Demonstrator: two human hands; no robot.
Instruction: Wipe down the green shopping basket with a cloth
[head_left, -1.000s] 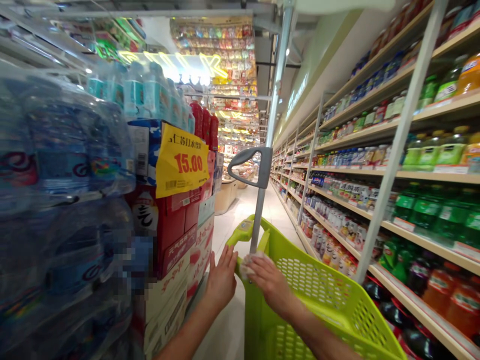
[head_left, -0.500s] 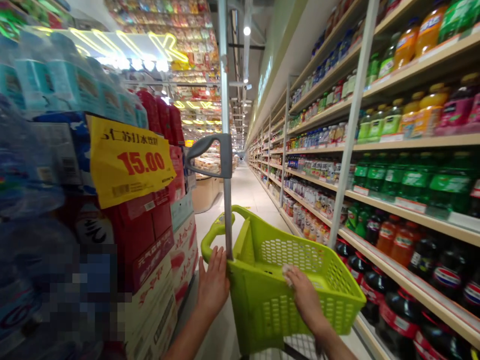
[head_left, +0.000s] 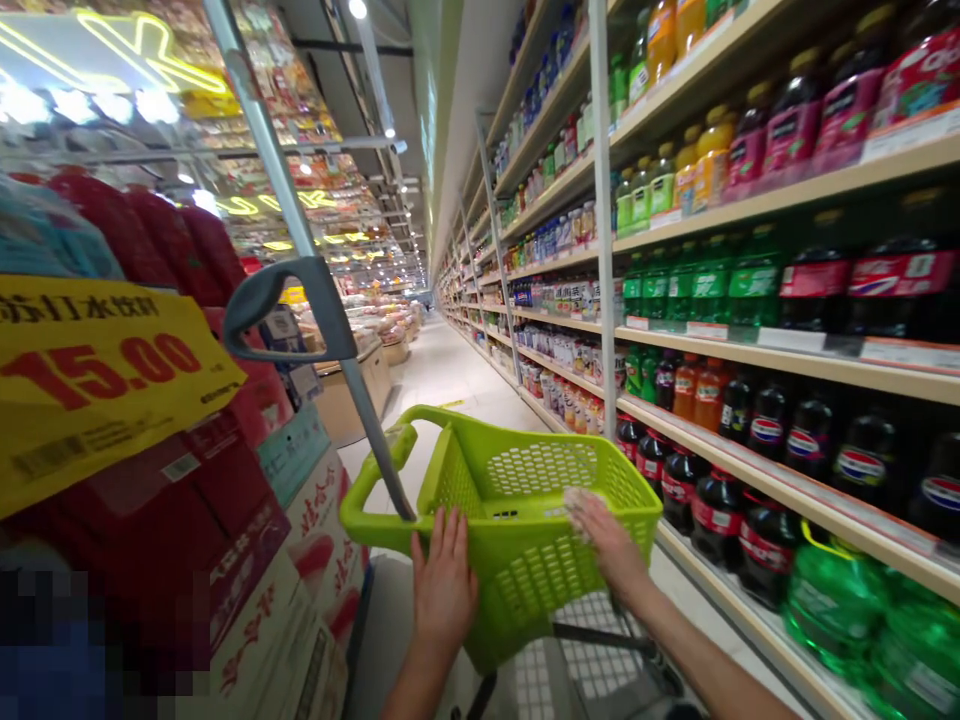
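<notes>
A lime-green plastic shopping cart (head_left: 525,560) stands in front of me, its basket walls pierced with holes. My left hand (head_left: 445,580) lies on the near side of the basket just below the rim, with fingers stretched out and nothing held. A crumpled white cloth or tissue (head_left: 577,503) is pinched in my right hand (head_left: 611,545), which rests at the near rim farther right. Between the cart's handle bar (head_left: 360,505) and the basket rises a metal pole (head_left: 371,430) with a grey loop grip (head_left: 292,305).
Shelves of drink bottles (head_left: 750,270) run along the right side, with large green bottles (head_left: 832,590) at the bottom. Stacked drink cartons (head_left: 315,530) and a yellow price sign (head_left: 112,365) stand close on the left. A pale floor aisle (head_left: 435,365) stretches ahead.
My view has turned right, and the pole now leans across it. Along the rim, my left hand has shifted to the right of the pole. My right hand still holds the white cloth or tissue.
</notes>
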